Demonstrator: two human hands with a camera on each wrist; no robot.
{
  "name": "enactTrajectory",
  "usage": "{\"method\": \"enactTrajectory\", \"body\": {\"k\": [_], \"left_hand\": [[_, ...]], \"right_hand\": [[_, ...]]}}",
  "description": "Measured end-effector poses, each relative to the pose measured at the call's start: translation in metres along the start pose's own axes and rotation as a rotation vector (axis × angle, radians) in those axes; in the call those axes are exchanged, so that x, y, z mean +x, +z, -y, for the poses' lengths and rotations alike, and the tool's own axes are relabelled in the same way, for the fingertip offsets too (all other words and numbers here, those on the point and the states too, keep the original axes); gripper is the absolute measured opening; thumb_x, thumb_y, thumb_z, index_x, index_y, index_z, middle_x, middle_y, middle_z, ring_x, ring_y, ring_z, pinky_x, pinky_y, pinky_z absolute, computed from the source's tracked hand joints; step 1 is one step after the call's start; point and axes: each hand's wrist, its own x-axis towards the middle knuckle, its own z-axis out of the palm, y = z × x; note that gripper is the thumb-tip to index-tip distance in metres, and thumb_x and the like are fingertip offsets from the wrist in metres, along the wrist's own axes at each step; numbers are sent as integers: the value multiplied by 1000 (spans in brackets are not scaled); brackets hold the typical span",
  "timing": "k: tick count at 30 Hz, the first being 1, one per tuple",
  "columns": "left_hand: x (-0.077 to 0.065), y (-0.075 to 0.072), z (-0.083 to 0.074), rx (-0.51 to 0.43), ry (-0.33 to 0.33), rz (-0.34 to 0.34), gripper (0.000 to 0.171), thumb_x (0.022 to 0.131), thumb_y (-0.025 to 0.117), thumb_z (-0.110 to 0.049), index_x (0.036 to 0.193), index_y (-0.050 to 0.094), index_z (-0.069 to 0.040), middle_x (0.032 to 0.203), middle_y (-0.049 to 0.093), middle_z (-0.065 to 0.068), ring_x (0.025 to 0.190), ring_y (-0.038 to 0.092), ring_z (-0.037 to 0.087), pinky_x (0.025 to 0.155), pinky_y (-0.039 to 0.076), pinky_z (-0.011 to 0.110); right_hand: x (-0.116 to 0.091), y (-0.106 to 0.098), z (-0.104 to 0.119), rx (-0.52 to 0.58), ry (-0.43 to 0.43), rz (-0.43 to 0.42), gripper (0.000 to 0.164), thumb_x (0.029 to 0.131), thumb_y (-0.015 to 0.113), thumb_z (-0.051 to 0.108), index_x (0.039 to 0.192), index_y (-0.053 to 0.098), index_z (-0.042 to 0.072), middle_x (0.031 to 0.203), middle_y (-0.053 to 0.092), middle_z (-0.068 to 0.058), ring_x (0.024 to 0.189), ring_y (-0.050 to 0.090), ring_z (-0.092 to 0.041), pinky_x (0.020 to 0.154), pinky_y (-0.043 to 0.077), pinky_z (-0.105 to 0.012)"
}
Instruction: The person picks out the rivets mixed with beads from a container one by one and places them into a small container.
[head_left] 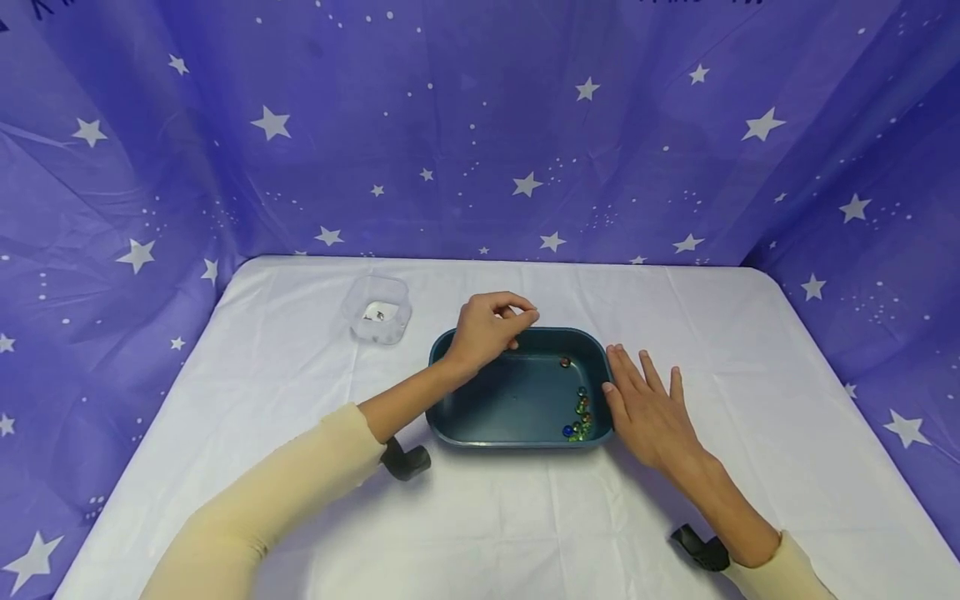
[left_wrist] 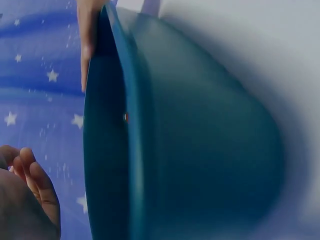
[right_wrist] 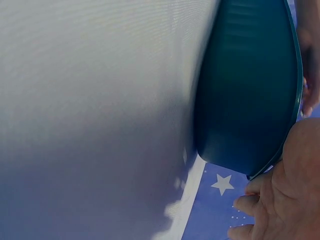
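Note:
My left hand (head_left: 486,332) hovers over the back left of a dark teal basin (head_left: 517,443), thumb and forefinger meeting in a pinch. A small pale speck shows at its fingertips in the right wrist view; its kind cannot be made out. My right hand (head_left: 654,417) has its fingers straight and spread, and rests against the basin's right wall. Several glass marbles (head_left: 579,427), green, blue and amber, lie in the basin's front right corner and along its right side. One brown marble (head_left: 565,362) lies apart toward the back.
Left of the basin's back corner stands a clear plastic box (head_left: 381,325) with a few tiny dark bits inside. White cloth (head_left: 300,350) covers the table. A purple star-printed curtain (head_left: 480,133) hangs behind and at both sides. Black wrist mounts (head_left: 406,460) sit below both forearms.

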Motion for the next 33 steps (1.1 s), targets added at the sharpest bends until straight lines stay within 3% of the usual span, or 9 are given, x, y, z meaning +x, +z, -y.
{"method": "enactTrajectory", "body": {"k": [6, 10, 14, 18, 24, 33], "left_hand": [[-5, -43, 14, -72, -134, -130, 13, 90, 75, -16, 97, 77, -4, 71, 60, 24, 49, 61, 20, 48, 46, 24], [-12, -79, 26, -96, -199, -228, 16, 90, 76, -14, 98, 75, 0, 70, 59, 18, 47, 58, 12, 49, 50, 23], [-21, -114, 39, -83, -221, -316, 20, 90, 75, -13, 100, 74, 4, 67, 60, 11, 46, 56, 8, 47, 48, 19], [-29, -140, 49, -56, -242, -379, 23, 91, 75, -13, 102, 73, 7, 61, 60, -1, 45, 56, 6, 45, 45, 17], [-35, -159, 60, -6, -281, -424, 26, 91, 74, -14, 104, 72, 9, 60, 59, -6, 45, 56, 4, 49, 47, 16], [-36, -163, 68, 14, -306, -431, 25, 91, 73, -14, 106, 72, 7, 60, 59, -10, 45, 56, 4, 51, 48, 17]], "right_hand": [[0, 1, 0, -6, -1, 0, 59, 110, 23, 39, 159, 19, 6, 163, 20, -14, 149, 8, -41, 111, -4, -69], [0, 0, 0, -15, 0, 4, 59, 110, 23, 39, 159, 18, 6, 163, 20, -14, 149, 6, -41, 111, -4, -69], [0, 0, 0, -22, 0, 3, 59, 110, 24, 39, 159, 18, 6, 163, 19, -14, 149, 6, -40, 111, -4, -69], [0, -2, 1, -31, 3, 2, 59, 110, 24, 38, 159, 19, 6, 163, 19, -14, 150, 5, -40, 110, -3, -69], [1, -3, 1, -47, 9, 9, 59, 110, 24, 38, 160, 18, 7, 164, 17, -14, 150, 4, -39, 110, -3, -70], [1, -3, 2, -57, 14, 9, 59, 110, 23, 38, 160, 18, 7, 164, 16, -14, 150, 3, -39, 110, -5, -69]]}}
